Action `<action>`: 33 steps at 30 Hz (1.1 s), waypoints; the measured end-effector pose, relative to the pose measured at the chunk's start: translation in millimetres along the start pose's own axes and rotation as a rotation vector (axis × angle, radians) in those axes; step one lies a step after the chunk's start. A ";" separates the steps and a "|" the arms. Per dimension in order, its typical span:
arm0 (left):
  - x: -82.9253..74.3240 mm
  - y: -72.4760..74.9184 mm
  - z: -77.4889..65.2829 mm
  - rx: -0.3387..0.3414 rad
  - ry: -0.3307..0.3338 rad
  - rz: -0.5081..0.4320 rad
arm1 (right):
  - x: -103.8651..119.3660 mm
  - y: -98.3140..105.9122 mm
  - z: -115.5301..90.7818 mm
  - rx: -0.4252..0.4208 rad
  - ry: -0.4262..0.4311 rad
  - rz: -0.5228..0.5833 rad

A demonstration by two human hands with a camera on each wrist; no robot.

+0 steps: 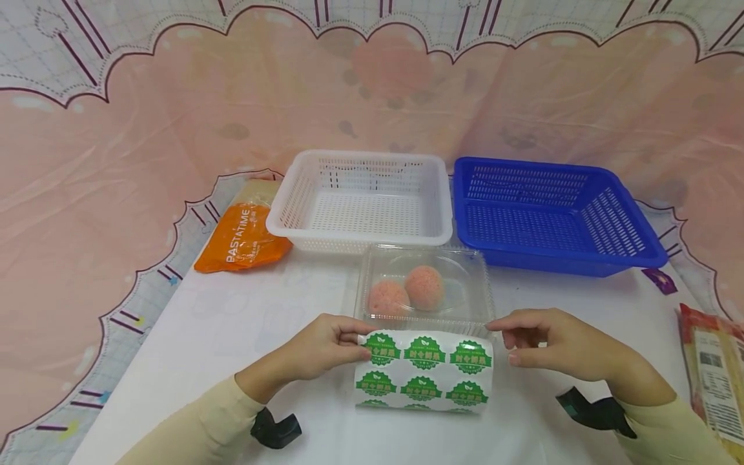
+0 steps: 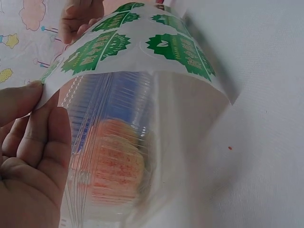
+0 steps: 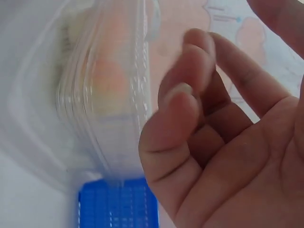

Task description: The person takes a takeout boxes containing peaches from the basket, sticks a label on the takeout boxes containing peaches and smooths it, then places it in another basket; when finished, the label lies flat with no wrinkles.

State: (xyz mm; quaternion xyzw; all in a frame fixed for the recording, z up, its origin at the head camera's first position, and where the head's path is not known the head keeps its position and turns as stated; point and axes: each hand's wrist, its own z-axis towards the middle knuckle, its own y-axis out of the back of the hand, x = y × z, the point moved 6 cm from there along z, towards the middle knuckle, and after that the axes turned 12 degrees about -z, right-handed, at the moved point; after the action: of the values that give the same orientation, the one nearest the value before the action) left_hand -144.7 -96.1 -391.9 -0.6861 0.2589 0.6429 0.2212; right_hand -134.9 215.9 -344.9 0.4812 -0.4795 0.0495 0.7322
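A sheet of green round stickers on white backing (image 1: 422, 387) arches up in front of a clear plastic clamshell box (image 1: 465, 274). Two round pinkish-orange fruits (image 1: 424, 288) show through the box's lid. My left hand (image 1: 320, 349) pinches the sheet's left edge between thumb and fingers, as the left wrist view also shows. Just past the sheet's right edge is my right hand (image 1: 552, 342), fingers loosely bent and holding nothing; its index fingertip is right at the box's front right corner. In the right wrist view the same box (image 3: 109, 95) appears beside the fingers (image 3: 171, 118).
Behind the box stand a white basket (image 1: 360, 240) and a blue basket (image 1: 558, 258). An orange packet (image 1: 250, 239) lies at the left, partly behind the white basket. At the right edge lies a red-and-yellow bag (image 1: 717, 374), with a small purple wrapper (image 1: 659, 281) farther back.
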 end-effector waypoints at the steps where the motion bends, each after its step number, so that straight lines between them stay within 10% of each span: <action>1: -0.2 -0.4 0.2 0.005 -0.001 -0.003 | 1.6 -1.1 2.0 0.000 0.010 0.006; 33: -4.1 -8.7 6.8 0.028 -0.017 -0.043 | 41.2 -46.8 72.4 0.044 0.160 0.084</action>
State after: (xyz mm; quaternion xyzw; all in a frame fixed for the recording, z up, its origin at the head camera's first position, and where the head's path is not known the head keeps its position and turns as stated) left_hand -144.5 -84.8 -388.7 -0.6830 0.2510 0.6400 0.2468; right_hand -135.2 120.5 -339.2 0.4713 -0.4380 0.1288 0.7547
